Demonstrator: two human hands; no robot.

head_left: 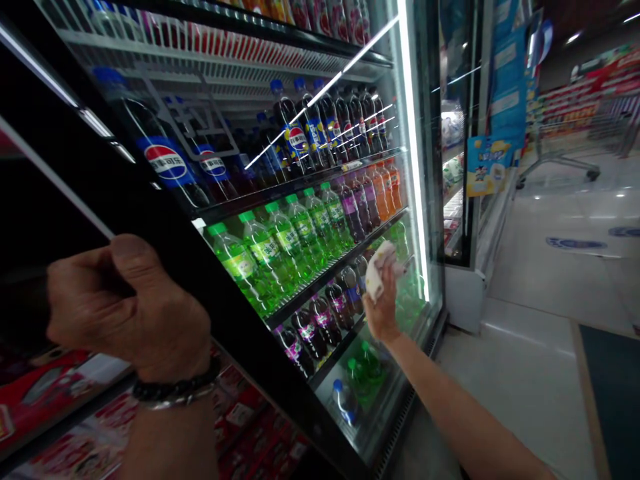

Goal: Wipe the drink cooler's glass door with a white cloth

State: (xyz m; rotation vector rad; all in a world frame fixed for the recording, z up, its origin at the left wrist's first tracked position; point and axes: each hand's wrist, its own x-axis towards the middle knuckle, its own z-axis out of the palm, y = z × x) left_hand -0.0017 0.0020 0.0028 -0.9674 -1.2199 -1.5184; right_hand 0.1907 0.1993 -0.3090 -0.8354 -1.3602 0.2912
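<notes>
Cloth (pixel 379 270): soft, light, bunched in the right hand (pixel 383 307) against the glass door (pixel 280 220).
Left hand (pixel 130 310): clenched around the door's dark edge.

Our left hand (pixel 125 303) sits low at the left of the view, close to us, back of the hand facing up, fingers (pixel 67 293) curled over and gripping, thumb lying along the top. A dark beaded bracelet with a silver band (pixel 173 390) circles its wrist, and the bare forearm drops straight down below it. Our right arm stretches forward from the lower right, bare and nearly straight. Our right hand (pixel 383 303) is raised at its end, fingers closed in a grip.
</notes>
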